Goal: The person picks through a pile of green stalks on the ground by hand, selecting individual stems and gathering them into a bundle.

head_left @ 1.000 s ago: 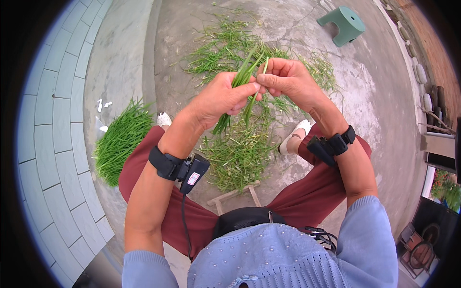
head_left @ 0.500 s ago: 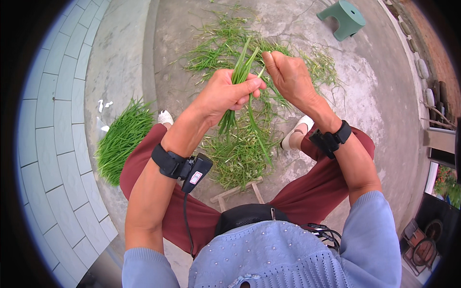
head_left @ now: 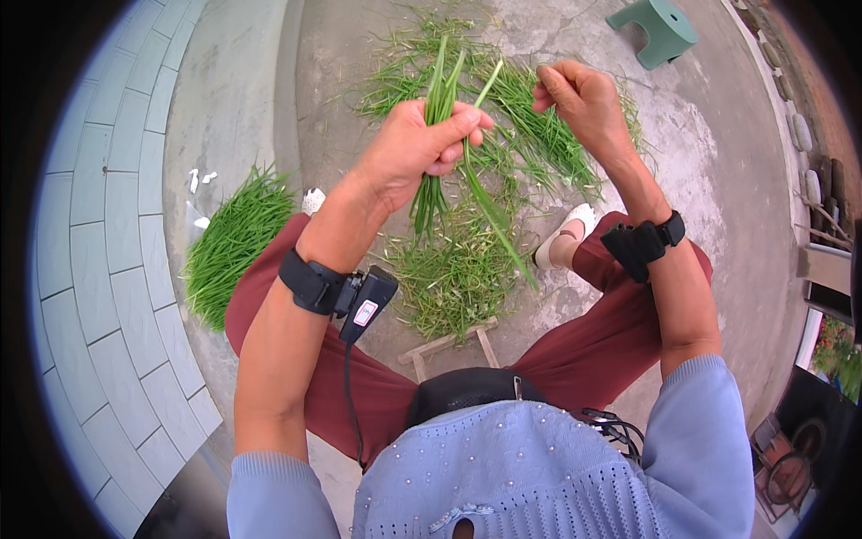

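Note:
My left hand is closed round a small bunch of green chives, with their ends sticking out above and below the fist. One separate chive stalk is pinched between its thumb and forefinger; the pale end points up and the long leaf droops toward the floor. Up and to the right, apart from the bunch, my right hand has its fingers curled and thumb pressed against them. Whatever may be between those fingertips cannot be made out.
Loose chives lie on the concrete beyond my hands. A heap of trimmings lies between my feet. At the left stands a neat pile of chives near white scraps. A green stool is at the far right.
My right hand has moved away from the single stalk, up and to the right. My left hand has shifted slightly up and left, still gripping the chives.

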Motion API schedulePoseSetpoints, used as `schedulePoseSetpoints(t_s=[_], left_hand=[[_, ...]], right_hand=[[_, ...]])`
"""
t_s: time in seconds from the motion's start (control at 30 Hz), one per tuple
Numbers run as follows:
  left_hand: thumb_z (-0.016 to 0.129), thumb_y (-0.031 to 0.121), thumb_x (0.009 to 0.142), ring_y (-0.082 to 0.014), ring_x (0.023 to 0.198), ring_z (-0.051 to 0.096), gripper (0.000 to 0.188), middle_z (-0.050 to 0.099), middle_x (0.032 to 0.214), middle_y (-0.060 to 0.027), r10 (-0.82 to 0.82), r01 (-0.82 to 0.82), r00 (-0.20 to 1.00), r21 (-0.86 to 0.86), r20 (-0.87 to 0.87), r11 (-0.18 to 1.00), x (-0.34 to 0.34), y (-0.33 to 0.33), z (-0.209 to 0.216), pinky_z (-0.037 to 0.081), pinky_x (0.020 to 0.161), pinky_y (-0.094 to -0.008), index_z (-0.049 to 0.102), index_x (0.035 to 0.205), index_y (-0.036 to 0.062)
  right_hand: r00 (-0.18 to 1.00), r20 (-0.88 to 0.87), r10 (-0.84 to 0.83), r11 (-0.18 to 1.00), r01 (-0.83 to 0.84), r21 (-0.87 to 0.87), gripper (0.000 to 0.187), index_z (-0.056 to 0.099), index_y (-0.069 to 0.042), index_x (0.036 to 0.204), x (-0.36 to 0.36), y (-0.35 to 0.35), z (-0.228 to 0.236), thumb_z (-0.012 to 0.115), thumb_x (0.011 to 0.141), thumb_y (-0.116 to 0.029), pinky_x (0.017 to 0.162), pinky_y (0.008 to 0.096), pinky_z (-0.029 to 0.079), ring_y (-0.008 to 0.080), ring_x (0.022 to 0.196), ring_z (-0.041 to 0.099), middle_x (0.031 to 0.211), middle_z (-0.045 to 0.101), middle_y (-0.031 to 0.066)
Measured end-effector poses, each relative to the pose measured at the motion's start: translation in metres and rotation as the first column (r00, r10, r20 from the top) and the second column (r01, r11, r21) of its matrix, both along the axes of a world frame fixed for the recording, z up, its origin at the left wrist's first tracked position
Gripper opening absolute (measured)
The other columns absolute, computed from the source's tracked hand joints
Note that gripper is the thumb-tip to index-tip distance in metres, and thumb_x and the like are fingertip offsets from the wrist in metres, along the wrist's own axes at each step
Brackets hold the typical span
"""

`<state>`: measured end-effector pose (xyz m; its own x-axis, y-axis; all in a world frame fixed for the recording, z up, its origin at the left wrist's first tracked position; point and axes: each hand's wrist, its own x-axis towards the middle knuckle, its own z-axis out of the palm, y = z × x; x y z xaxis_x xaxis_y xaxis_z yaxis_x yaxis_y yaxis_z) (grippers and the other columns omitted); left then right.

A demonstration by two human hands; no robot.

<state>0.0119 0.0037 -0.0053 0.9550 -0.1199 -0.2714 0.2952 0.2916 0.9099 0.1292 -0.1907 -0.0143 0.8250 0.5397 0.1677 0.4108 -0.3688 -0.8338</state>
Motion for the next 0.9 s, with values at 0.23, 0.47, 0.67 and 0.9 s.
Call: schedulePoseSetpoints(t_s=[0.23,0.47,0.67,0.9], left_hand=[[0.055,0.019,0.089,0.0001,0.052,0.036,0.024,0.054,0.074,0.0037,0.116,-0.122,0.983,0.036,0.144,0.992,0.005,0.022,0.009,0.026,0.042,-0.0154,0.059,0.101,-0.0011],[0.057,0.021,0.088,-0.0003,0.052,0.037,0.024,0.055,0.074,0.0032,0.192,-0.224,0.950,0.107,0.247,0.969,0.005,0.034,0.016,0.026,0.044,-0.0157,0.061,0.099,0.0004],[0.057,0.021,0.088,-0.0003,0.054,0.038,0.023,0.056,0.076,0.0028,0.214,-0.258,0.936,0.130,0.280,0.957,0.007,0.030,0.016,0.028,0.044,-0.0159,0.062,0.098,0.0006],[0.057,0.019,0.088,-0.0004,0.054,0.039,0.022,0.057,0.076,0.0019,0.222,-0.260,0.931,0.101,0.291,0.960,0.013,0.029,0.014,0.028,0.044,-0.0155,0.062,0.098,0.0005]], right_hand=[[0.998,0.031,0.062,0.997,-0.060,-0.044,0.026,0.063,-0.001,0.077,-0.009,0.003,0.001,0.054,0.088,-0.023,0.050,0.0228,0.043,0.0071,0.053,0.054,0.064,0.062,0.0027],[0.832,-0.433,0.347,0.930,-0.366,0.042,0.035,0.065,-0.005,0.073,-0.037,-0.004,0.031,0.054,0.088,-0.034,0.039,0.0195,0.032,0.0028,0.042,0.040,0.061,0.059,-0.0025],[0.948,0.024,0.319,0.948,-0.318,-0.026,0.023,0.062,0.000,0.090,-0.064,0.014,0.011,0.059,0.085,-0.022,0.042,0.0220,0.037,0.0072,0.045,0.044,0.068,0.059,0.0018],[0.877,-0.292,0.382,0.922,-0.383,0.059,0.019,0.061,-0.001,0.099,-0.073,0.020,0.001,0.049,0.086,-0.008,0.045,0.0258,0.044,0.0130,0.046,0.054,0.066,0.060,0.0051]])
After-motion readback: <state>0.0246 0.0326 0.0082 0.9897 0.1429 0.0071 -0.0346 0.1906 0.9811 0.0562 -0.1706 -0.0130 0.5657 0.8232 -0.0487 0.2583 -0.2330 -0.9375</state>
